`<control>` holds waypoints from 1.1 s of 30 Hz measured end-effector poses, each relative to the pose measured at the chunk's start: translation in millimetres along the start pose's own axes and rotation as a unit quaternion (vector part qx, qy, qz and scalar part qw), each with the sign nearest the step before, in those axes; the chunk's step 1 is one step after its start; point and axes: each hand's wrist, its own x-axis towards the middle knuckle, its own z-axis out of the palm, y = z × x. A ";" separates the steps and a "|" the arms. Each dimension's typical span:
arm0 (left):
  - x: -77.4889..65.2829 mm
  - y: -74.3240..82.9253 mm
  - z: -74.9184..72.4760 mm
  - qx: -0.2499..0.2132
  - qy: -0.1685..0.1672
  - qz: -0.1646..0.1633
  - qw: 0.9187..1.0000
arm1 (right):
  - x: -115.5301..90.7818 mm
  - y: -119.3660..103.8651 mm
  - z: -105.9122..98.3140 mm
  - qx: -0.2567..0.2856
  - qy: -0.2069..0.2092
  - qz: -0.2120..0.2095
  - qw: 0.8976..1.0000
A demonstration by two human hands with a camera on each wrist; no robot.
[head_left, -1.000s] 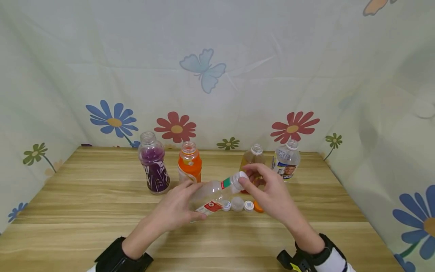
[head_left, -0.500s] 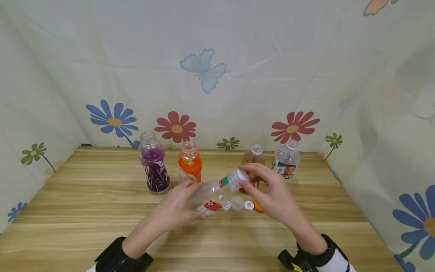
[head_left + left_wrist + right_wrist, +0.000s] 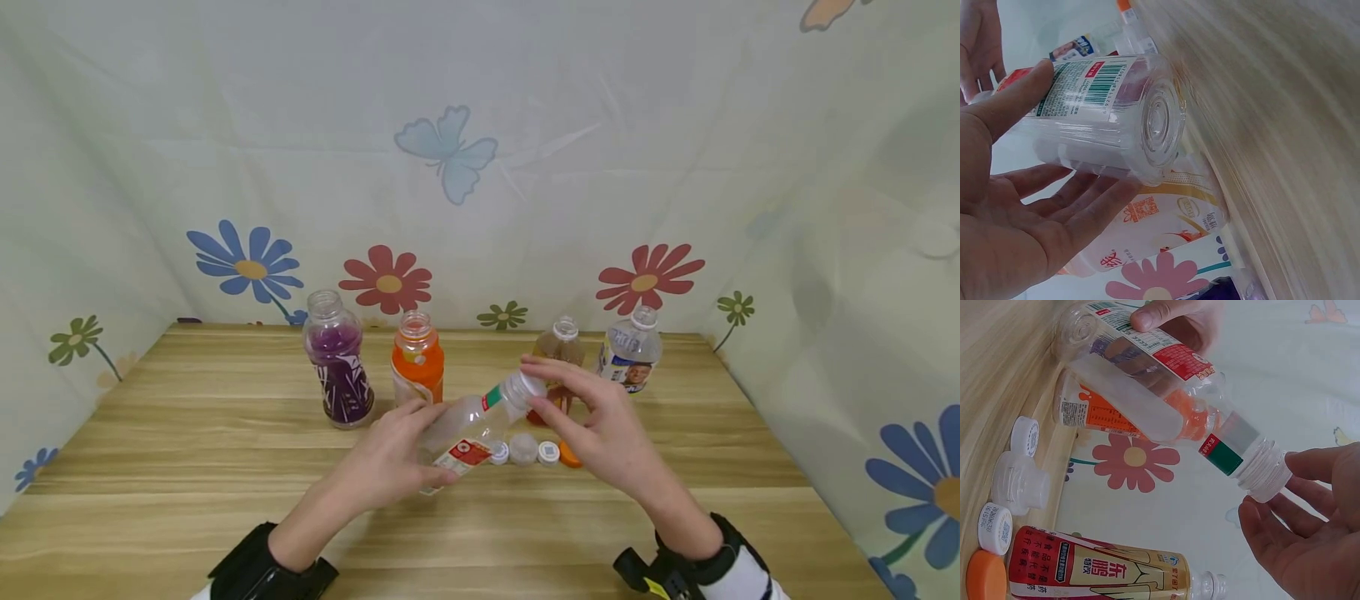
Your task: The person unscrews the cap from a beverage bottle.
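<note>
My left hand (image 3: 393, 454) grips the body of a clear plastic bottle (image 3: 483, 425) with a red-and-white label, tilted above the table with its neck up to the right. It holds a little cloudy liquid. A white cap (image 3: 1269, 478) sits on the bottle's neck. The thumb and fingers of my right hand (image 3: 603, 417) pinch this cap from either side. In the left wrist view the bottle's base (image 3: 1161, 122) faces the camera, with the left thumb across the label. Below the bottle, several loose caps (image 3: 523, 450) lie in a row, one of them orange (image 3: 569, 455).
Uncapped bottles stand along the back of the wooden table (image 3: 187, 467): a purple one (image 3: 341, 375) and an orange one (image 3: 417, 362) on the left, an amber drink bottle (image 3: 1104, 565) and a clear labelled one (image 3: 632, 350) on the right. A flowered cloth (image 3: 525, 208) hangs behind.
My right hand has shifted slightly left and its fingers have moved round the cap as its wrist turned. The left hand and the bottle have barely moved.
</note>
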 end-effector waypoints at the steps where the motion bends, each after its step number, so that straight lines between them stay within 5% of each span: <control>1: 0.0 -0.3 0.3 -0.002 0.000 0.001 1.000 | 0.2 0.7 0.3 0.000 0.001 -0.003 1.000; 14: -0.8 -1.3 0.8 -0.006 0.003 0.008 1.000 | -0.7 1.7 2.3 0.014 0.014 0.028 0.999; 21: 0.1 -2.0 1.0 0.008 0.007 0.006 1.000 | -3.1 3.1 6.3 -0.041 0.020 0.067 0.997; 33: 1.4 -4.3 1.3 0.018 0.011 0.006 1.000 | -2.6 -0.1 3.9 -0.033 -0.006 0.027 0.999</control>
